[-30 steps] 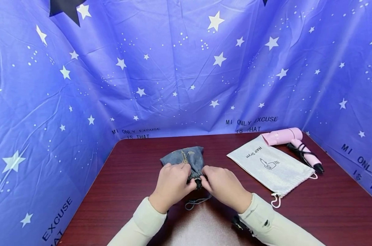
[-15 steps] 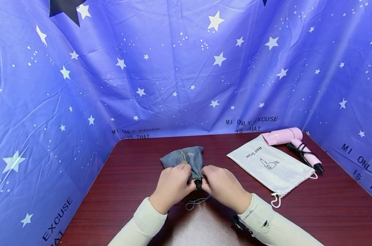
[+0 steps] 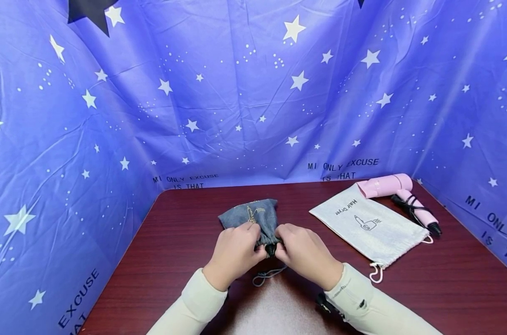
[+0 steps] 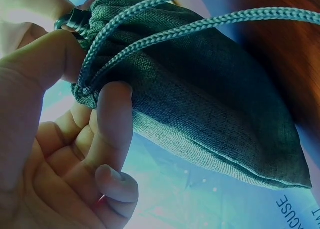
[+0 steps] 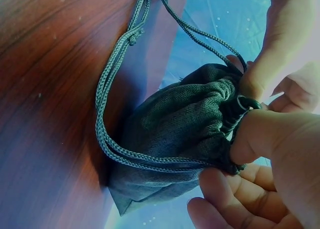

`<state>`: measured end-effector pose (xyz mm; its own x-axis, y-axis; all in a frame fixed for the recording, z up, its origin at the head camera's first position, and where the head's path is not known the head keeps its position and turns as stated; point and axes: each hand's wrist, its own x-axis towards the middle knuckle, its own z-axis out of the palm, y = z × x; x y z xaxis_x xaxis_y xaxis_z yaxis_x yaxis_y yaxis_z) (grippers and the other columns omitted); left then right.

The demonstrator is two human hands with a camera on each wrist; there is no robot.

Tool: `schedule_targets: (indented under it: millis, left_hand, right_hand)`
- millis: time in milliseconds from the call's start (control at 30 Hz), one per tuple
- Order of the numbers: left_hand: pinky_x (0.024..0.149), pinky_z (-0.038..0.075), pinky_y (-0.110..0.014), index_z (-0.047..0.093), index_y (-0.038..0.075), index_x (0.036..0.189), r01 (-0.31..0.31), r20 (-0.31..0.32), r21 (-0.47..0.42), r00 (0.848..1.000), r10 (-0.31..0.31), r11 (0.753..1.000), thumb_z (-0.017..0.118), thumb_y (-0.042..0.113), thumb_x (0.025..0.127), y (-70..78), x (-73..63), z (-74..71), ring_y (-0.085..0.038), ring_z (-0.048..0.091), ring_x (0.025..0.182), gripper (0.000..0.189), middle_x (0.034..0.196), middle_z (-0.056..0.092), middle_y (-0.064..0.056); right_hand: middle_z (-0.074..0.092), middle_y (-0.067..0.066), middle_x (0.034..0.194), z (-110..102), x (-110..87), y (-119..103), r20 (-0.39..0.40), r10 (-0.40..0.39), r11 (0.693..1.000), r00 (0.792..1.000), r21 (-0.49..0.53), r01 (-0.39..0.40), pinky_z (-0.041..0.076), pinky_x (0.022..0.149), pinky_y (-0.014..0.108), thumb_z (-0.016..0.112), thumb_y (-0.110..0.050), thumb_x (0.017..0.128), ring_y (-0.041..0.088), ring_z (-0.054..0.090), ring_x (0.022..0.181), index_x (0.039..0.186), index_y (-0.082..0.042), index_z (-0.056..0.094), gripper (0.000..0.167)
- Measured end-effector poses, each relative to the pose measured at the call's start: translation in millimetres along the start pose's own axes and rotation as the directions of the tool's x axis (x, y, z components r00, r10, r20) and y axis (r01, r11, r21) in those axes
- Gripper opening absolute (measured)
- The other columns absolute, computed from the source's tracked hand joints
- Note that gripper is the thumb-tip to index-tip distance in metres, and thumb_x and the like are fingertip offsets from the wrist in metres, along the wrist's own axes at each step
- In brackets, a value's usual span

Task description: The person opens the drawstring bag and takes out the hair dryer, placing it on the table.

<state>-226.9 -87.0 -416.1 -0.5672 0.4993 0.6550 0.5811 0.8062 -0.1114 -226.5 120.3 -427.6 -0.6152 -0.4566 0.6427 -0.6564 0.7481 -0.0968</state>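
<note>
A dark grey drawstring bag [image 3: 245, 215] with a gold hair dryer print lies on the table in the head view, its gathered mouth towards me. My left hand [image 3: 236, 249] pinches the left side of that mouth between thumb and fingers. On the opposite side my right hand [image 3: 305, 251] pinches the cloth the same way. Between the thumbs a black ribbed cord end [image 3: 270, 250] sticks out of the mouth; whatever it belongs to is hidden in the bag. Grey drawstrings [image 5: 103, 109] hang in loops from both sides of the mouth in the right wrist view.
To the right lies a white drawstring bag [image 3: 364, 225] marked "Hair Dryer". Its far corner meets a pink hair dryer [image 3: 385, 185] with a black cord wound around the handle. A blue star-patterned cloth [image 3: 236, 93] hangs behind and beside the dark red table [image 3: 170, 232].
Both hands keep their places at the bag's mouth. The right fingers have shifted slightly, and the gathered cloth has changed a little around the black cord end.
</note>
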Motion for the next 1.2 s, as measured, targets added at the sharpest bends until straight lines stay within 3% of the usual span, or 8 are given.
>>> schedule_targets:
  millis: [500,1200]
  left_hand:
    - [0.041,0.037,-0.03,0.047,0.019,0.069,0.001,-0.033,-0.016,0.999,-0.002,1.0,0.08,0.026,0.068,-0.4,0.7,4.8,-0.015,0.047,0.045,0.034,0.063,0.045,0.006]
    - [0.042,0.039,-0.03,0.046,0.021,0.068,0.026,-0.012,0.004,1.0,-0.026,1.0,0.081,0.026,0.067,-2.6,-0.3,1.1,-0.014,0.05,0.047,0.035,0.063,0.046,0.007]
  right_hand:
    - [0.051,-0.013,0.069,5.2,-2.7,-4.1,0.046,0.152,0.988,0.987,-0.004,-0.152,0.042,0.051,0.028,0.07,-0.018,0.086,0.007,0.049,0.058,0.092,-0.018,0.058,0.013]
    - [0.057,-0.008,0.072,4.8,-1.1,1.4,-0.009,0.052,0.992,0.999,-0.112,-0.052,0.043,0.053,0.033,0.073,-0.019,0.08,0.016,0.057,0.061,0.09,-0.017,0.06,0.017]
